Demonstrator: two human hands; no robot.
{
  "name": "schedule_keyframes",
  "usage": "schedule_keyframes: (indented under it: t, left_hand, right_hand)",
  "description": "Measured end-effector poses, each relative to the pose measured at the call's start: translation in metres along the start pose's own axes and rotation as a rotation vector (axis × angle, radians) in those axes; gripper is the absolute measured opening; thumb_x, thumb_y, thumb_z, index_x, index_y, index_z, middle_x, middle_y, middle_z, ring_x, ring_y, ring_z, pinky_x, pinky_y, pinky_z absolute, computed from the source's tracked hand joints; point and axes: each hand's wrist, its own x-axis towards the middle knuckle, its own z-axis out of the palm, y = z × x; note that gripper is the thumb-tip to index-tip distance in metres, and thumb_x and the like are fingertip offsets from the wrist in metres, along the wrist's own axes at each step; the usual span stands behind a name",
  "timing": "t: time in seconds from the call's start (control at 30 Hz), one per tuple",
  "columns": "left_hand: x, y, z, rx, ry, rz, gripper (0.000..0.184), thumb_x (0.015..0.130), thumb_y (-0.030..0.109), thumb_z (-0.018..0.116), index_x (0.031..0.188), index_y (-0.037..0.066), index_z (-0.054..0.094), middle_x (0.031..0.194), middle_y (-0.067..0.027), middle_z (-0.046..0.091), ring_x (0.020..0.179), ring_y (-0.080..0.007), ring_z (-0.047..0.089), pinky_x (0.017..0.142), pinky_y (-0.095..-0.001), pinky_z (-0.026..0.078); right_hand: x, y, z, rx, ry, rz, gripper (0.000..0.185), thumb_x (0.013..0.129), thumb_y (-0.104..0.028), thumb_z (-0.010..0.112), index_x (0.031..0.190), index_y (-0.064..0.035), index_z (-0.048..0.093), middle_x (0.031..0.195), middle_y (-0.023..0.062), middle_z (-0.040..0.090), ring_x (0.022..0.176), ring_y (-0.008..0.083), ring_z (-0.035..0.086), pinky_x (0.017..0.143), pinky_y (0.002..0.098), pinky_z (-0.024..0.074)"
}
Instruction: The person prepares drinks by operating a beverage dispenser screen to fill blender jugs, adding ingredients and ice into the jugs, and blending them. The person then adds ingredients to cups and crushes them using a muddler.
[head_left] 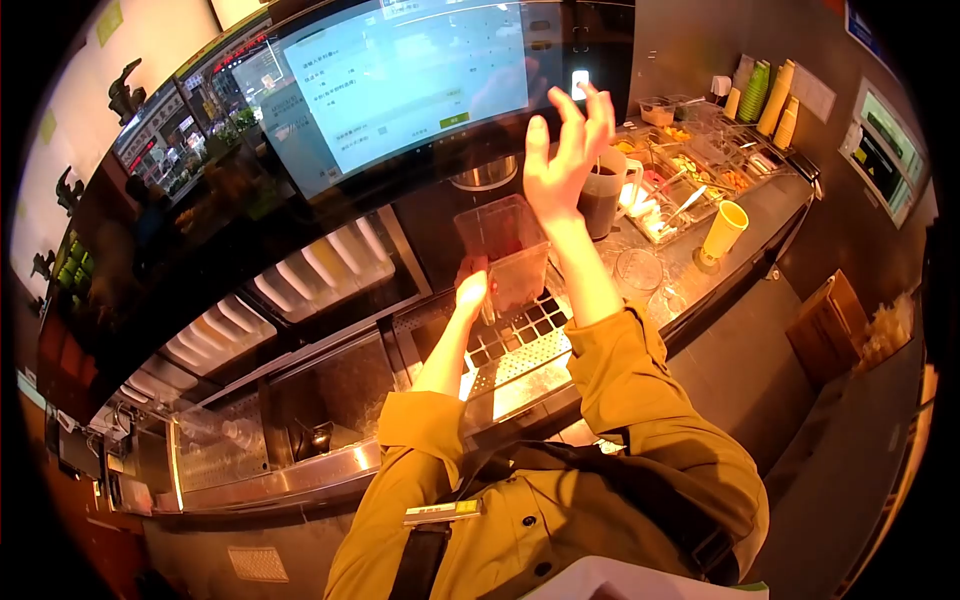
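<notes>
In my left hand (472,287) is a clear plastic container (517,262), tilted over the counter, with the fingers around its near left side. Its contents are too unclear to name. My right hand (568,158) is raised with the fingers apart and holds nothing. The fingertips are near a small lit spot at the right of a dark panel, beside a large lit screen (420,75). Just behind the right wrist stands a clear pitcher (600,200) of dark liquid.
A yellow cup (724,232) stands on the right counter, near trays of toppings (690,170) and stacked cups (777,98). A black grid (515,335) lies below the container. At the left is a metal sink (320,400). A cardboard box (828,325) is at the right.
</notes>
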Motion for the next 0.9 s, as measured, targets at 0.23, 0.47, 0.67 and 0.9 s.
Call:
schedule_keyframes:
  t: [0.23,0.47,0.67,0.9]
  left_hand:
    - [-0.003,0.006,0.005,0.234,0.198,-0.055,0.039,0.08,0.036,0.042,0.102,0.007,0.056,0.076,-0.012,0.059,0.055,-0.0194,0.057,0.056,-0.0322,0.044]
    - [-0.011,0.017,0.005,0.4,0.176,-0.109,0.043,0.076,0.04,0.036,0.103,0.013,0.057,0.081,-0.0163,0.062,0.079,-0.0312,0.06,0.073,-0.04,0.045]
    - [-0.003,0.007,0.007,0.402,0.217,-0.081,0.043,0.076,0.04,0.035,0.102,0.013,0.057,0.08,-0.0163,0.062,0.081,-0.0331,0.059,0.074,-0.0411,0.045]
    - [0.001,0.003,0.007,0.348,0.235,-0.024,0.038,0.08,0.033,0.039,0.092,0.002,0.058,0.065,-0.0087,0.058,0.048,-0.0161,0.055,0.05,-0.0321,0.044]
  right_hand:
    - [-0.025,-0.02,0.008,0.041,-0.145,-0.096,0.028,0.065,-0.01,0.058,0.092,-0.0077,0.064,0.118,0.0151,0.042,0.115,0.0352,0.031,0.097,0.0477,0.0245]
    - [-0.028,-0.029,0.017,0.087,-0.134,-0.136,0.028,0.063,-0.007,0.058,0.09,-0.0083,0.064,0.117,0.0161,0.044,0.115,0.0346,0.032,0.096,0.0473,0.0254]
    - [-0.03,-0.035,0.022,0.082,-0.124,-0.157,0.03,0.063,-0.006,0.057,0.092,-0.0077,0.064,0.118,0.0162,0.044,0.115,0.0342,0.033,0.096,0.0471,0.0255]
    - [-0.027,-0.041,0.019,0.085,-0.087,-0.132,0.033,0.064,-0.007,0.057,0.096,-0.0079,0.063,0.118,0.0155,0.043,0.113,0.0342,0.033,0.096,0.0491,0.0242]
